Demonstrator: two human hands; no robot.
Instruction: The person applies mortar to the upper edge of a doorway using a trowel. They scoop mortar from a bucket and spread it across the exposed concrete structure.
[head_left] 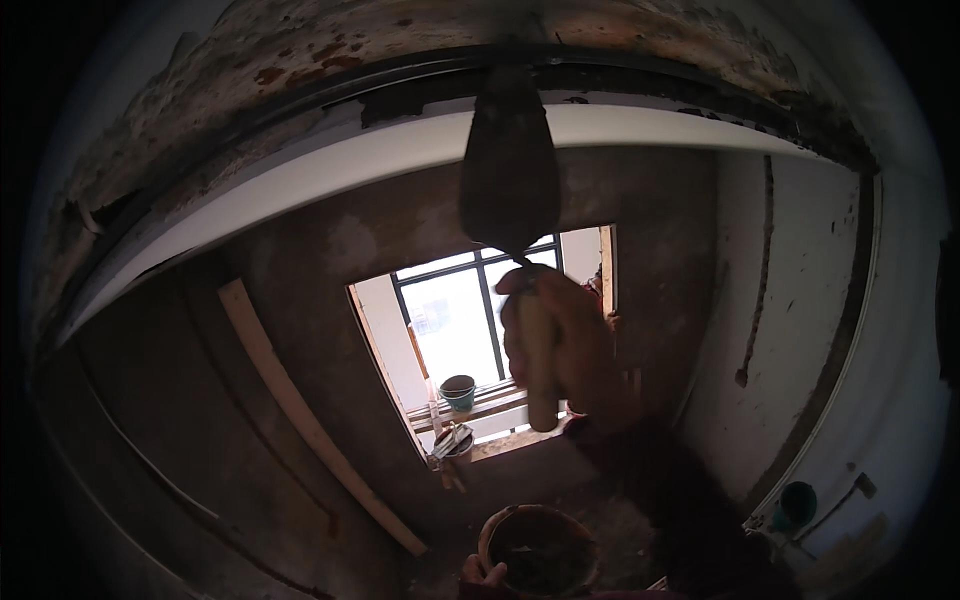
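Note:
My right hand (578,345) is raised in the middle, its fingers wrapped round the pale wooden handle of a trowel (510,175). The dark, tapering blade points upward, and its tip overlaps the rough underside edge of the beam (320,55) overhead; whether it touches cannot be made out. Low in the picture, my left hand (483,573) grips the rim of a round bucket (487,532). Dark material lies in the bucket, too dim to identify.
Beyond the beam, a window opening (450,310) holds a green bucket (457,392) and a container with tools (453,440) at its sill. A long wooden plank (315,415) leans at the left. Another green bucket (795,507) stands at the lower right beside a pale wall (800,300).

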